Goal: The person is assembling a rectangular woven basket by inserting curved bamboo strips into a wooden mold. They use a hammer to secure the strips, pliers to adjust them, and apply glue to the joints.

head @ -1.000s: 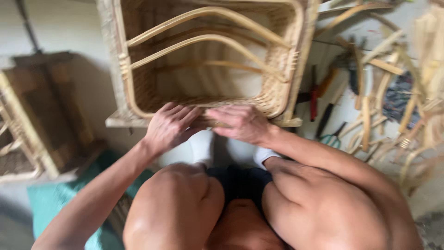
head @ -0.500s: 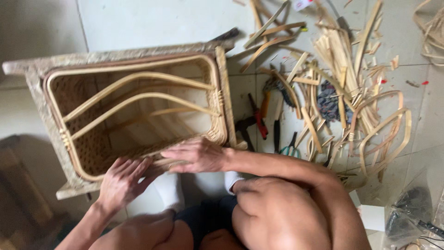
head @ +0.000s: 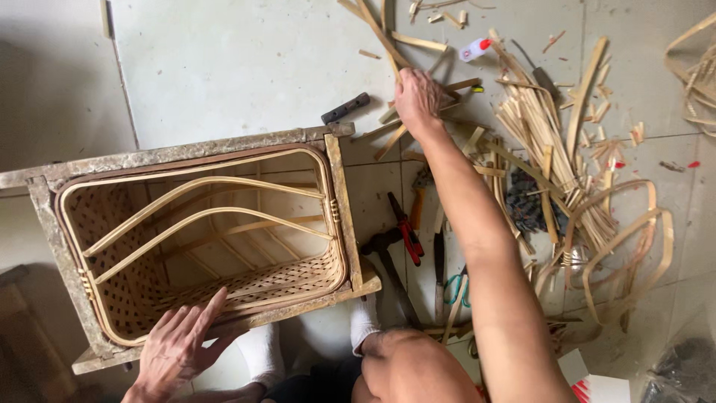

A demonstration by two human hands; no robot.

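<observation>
Nearest, the left hand lay flat and open, fingers spread, on the near rim of the woven basket, which sat inside a wooden frame on the tiled floor. Beside the frame lay red-handled pliers. Farthest, the right hand reached into the bamboo strips, fingers curled on one; its grip could not be told.

Woven basket sits inside wooden frame on floor, left. Left hand rests on basket's near rim. Pliers just right of frame. Right hand on bamboo strips, far right.
</observation>
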